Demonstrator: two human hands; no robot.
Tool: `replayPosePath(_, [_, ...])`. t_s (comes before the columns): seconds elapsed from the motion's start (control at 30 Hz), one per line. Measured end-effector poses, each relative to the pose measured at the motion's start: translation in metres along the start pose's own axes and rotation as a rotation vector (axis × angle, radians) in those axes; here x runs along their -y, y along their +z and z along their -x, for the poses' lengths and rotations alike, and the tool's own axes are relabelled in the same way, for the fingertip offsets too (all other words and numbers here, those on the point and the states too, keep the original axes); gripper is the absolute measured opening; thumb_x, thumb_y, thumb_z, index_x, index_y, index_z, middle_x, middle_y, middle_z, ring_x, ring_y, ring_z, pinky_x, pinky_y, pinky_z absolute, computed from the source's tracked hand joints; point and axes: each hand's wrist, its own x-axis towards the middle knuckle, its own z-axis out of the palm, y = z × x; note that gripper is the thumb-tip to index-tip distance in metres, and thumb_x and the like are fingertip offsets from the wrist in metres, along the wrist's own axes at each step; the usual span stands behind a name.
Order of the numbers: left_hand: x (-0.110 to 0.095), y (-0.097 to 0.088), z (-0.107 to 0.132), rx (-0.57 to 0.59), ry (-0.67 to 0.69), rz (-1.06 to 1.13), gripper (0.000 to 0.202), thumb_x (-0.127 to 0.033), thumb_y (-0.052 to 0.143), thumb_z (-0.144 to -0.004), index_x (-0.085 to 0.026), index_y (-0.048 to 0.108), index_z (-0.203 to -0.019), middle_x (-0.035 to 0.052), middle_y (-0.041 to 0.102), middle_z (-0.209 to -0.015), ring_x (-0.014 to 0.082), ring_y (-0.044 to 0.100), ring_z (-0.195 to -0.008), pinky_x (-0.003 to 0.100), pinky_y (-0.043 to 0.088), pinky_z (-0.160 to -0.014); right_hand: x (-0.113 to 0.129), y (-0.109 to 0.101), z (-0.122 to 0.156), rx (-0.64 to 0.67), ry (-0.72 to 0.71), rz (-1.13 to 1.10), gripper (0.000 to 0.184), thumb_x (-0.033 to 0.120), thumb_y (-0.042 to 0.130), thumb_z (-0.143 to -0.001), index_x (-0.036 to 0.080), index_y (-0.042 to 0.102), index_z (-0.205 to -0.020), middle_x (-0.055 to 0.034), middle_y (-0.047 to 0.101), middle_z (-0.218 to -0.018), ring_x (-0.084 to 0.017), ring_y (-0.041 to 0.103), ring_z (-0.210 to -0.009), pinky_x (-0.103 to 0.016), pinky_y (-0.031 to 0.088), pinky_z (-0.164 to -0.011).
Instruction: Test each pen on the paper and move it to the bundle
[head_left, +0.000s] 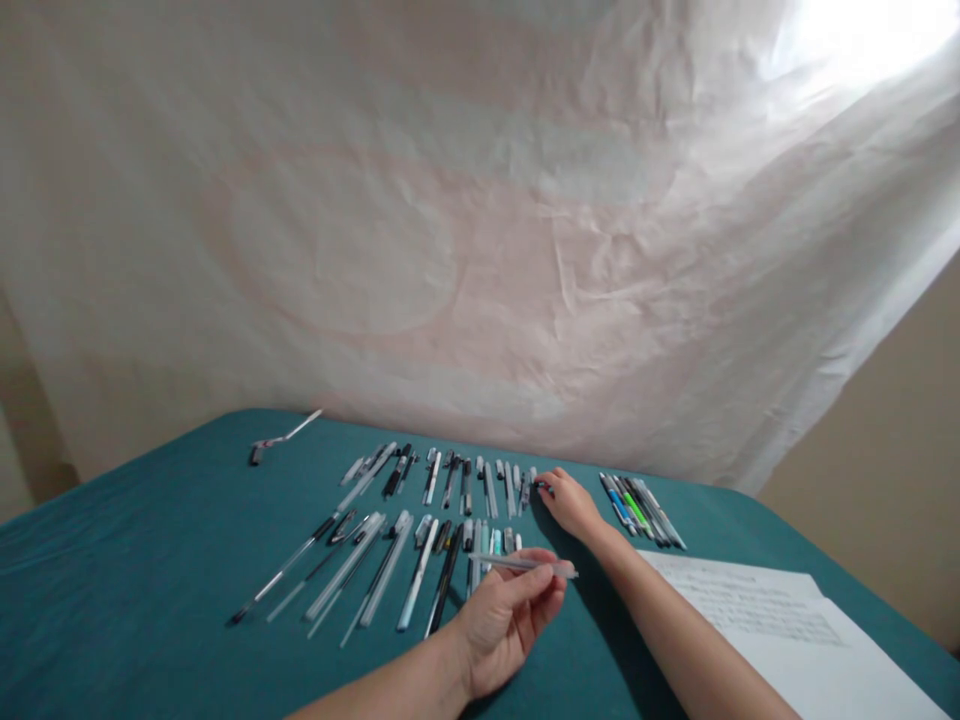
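Note:
My left hand is closed in a pinch around a clear, slim pen barrel, held roughly level above the front row of pens. Farther back, my right hand reaches to the right end of the back row, its fingertips drawn together on the cloth at a small dark piece that is too small to name. Beside those fingers lie clear pen parts. Partly behind my left hand, the front row holds a black pen, a white pen and clear barrels with caps and refills laid alongside.
On the right, a group of pens, with blue and green ones among them, lies side by side. Handwritten paper sheets are under my right forearm's side. A thin bent object rests at the back left of the green cloth. A pale sheet hangs behind.

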Motion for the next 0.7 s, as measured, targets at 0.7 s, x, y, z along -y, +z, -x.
replayPosePath(0.7, [0.004,-0.001,-0.002,-0.007,0.050,-0.050,0.015,0.000,0.065,-0.071,-0.009,0.061,-0.082,0.0125,0.069,-0.086,0.0114,0.066,-0.071,0.019,0.052,-0.072,-0.009,-0.020,0.034,0.058,-0.064,0.041,0.015,0.016,0.047,-0.080,0.016,0.061,-0.085,-0.0075,0.059,-0.088,-0.017,0.057,-0.082,-0.024,0.038,-0.074])
